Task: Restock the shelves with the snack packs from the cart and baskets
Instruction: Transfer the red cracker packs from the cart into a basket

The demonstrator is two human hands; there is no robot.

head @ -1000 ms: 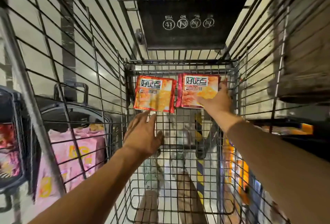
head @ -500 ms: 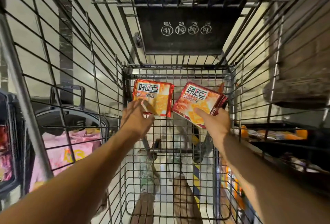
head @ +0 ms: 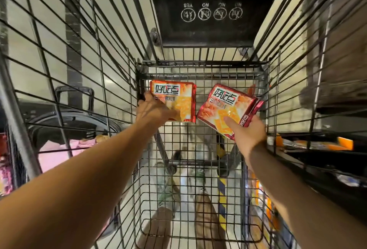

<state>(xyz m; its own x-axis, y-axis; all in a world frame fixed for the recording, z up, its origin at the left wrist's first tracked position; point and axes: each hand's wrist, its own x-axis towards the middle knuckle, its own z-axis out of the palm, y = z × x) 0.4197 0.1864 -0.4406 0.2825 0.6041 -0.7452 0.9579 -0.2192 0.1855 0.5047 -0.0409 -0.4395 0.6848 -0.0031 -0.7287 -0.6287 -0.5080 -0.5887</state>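
Since a second ago both hands went from reaching to gripping: right pack now lifted and tilted, left pack flat at the cart's far end. Wire cart on pale floor, dark shelves right of cart, black basket with pink packs left of it. Flap reads upside down "YES NO NO NO". Packs are red-orange with Chinese lettering. Left hand clutches left pack's near-left corner. Right hand pinches right pack's near edge, thumb on top.
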